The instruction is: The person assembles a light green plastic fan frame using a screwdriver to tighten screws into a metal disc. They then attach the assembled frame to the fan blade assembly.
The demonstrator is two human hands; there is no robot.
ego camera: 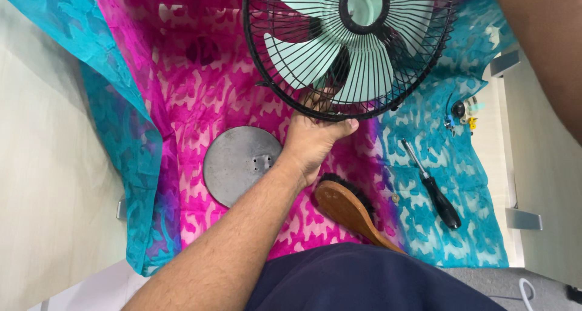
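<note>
Fan guard in your left hand

Your left hand point(312, 138) is clamped on the lower rim of the black fan guard point(350, 47), which sits just above your fingers. Your right forearm shows at upper right; I cannot tell that hand's state. On the cloth point(182, 80): one metal disc point(241, 164), one wooden brush point(348, 209), one screwdriver point(431, 183).
</note>
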